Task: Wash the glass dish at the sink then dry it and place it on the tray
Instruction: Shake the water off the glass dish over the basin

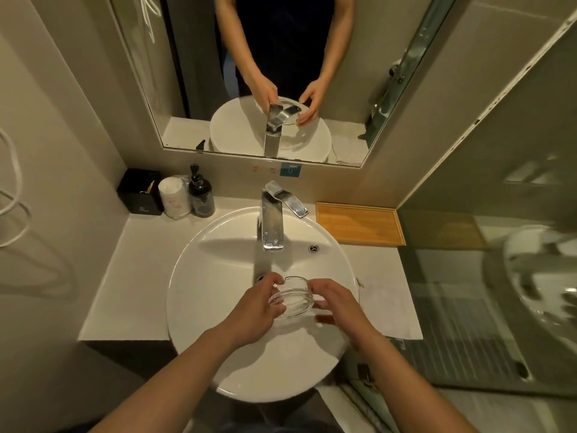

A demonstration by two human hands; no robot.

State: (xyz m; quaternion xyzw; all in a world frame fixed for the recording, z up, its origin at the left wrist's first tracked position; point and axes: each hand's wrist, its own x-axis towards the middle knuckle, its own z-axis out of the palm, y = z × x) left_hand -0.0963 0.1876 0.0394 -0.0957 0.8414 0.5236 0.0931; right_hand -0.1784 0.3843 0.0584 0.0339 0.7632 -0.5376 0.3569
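Note:
A small round clear glass dish (pixel 293 297) is held over the white round sink (pixel 199 276), in front of the chrome faucet (pixel 272 220). My left hand (pixel 256 310) grips its left rim with fingers curled over the edge. My right hand (pixel 332 303) holds its right side. No water stream is visible from the spout. A wooden tray (pixel 359 222) lies on the counter at the back right, with nothing on it.
A black box (pixel 140 196), a wrapped white roll (pixel 174 196) and a dark pump bottle (pixel 201 195) stand at the back left of the white counter. A white cloth (pixel 384 303) lies right of the sink. A mirror hangs above; a glass shower wall stands at right.

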